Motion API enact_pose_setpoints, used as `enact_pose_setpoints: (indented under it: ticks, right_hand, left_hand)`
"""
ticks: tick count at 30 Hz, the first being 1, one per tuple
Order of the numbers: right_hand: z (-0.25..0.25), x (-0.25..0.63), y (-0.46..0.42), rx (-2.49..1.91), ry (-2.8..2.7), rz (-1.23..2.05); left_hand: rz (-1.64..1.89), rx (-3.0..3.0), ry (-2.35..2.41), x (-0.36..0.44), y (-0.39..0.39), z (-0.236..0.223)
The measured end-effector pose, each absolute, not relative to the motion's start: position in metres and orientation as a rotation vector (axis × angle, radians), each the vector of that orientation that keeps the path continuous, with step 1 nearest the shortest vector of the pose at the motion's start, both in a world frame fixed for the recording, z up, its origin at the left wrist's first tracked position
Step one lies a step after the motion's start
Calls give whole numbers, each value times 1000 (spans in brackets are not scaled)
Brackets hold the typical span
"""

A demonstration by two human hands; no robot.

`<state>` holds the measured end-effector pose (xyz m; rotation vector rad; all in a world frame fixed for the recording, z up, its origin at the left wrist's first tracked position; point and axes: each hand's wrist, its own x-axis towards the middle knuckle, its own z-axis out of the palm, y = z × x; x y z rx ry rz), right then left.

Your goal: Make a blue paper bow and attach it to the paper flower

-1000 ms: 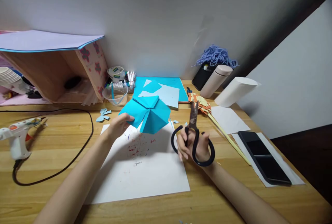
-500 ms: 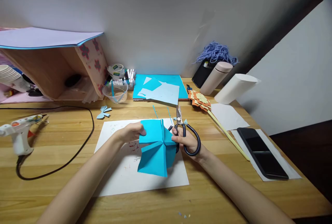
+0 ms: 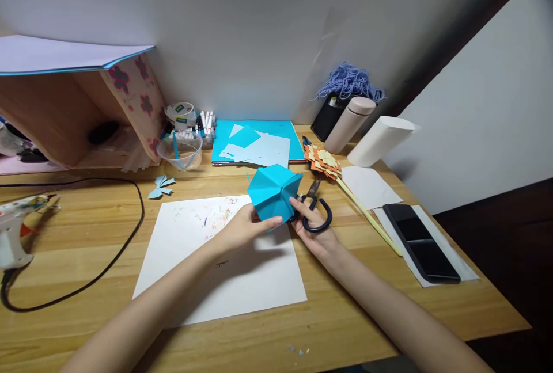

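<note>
A bright blue folded paper (image 3: 275, 186), with creases meeting at its middle like a small umbrella, is held up above the white sheet (image 3: 181, 269). My left hand (image 3: 246, 226) grips its lower left edge, thumb on the near face and the other fingers hidden behind. At the paper's right edge, my right hand (image 3: 317, 238) pinches it while keeping black-handled scissors (image 3: 314, 187) hooked in the same hand. The scissors' blades point away from me, and part of their handles is hidden by my fingers and the paper.
A glue gun (image 3: 15, 229) with its cable lies left, near a light-blue paper bow (image 3: 161, 187). Behind are a plastic cup (image 3: 179, 154), markers (image 3: 207, 122) and paper scraps (image 3: 270, 148). Right are a paper flower (image 3: 322, 163), a bottle (image 3: 349, 124) and a phone (image 3: 421, 243).
The blue paper has moved up and been turned, its spread flaps now showing as a compact faceted shape. My left hand has shifted right to its lower edge. The scissors have tilted rightward.
</note>
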<state>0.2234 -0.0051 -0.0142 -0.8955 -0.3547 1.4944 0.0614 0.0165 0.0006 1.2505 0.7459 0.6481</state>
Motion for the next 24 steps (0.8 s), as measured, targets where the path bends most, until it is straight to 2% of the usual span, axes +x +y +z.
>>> enact_pose_setpoints:
  ticks: [4,7,13,17,24]
  right_hand:
    - [-14,227,-3,-1025,-676,1533]
    - [-11,241,-2,-1197,-1130,1497]
    - [5,261,-5,-1651,-2149,731]
    - [6,257,-6,-1741,-2333,560]
    - [1,250,-9,-1779,-2404,477]
  left_hand:
    - [872,1284,1055,60,15,9]
    - [987,1276,1267,50,24,13]
    - [1084,1328,1477,35,38,26]
    - [1046,1350,1480,31,42,30]
    - [1029,1325,1456,31,45,26]
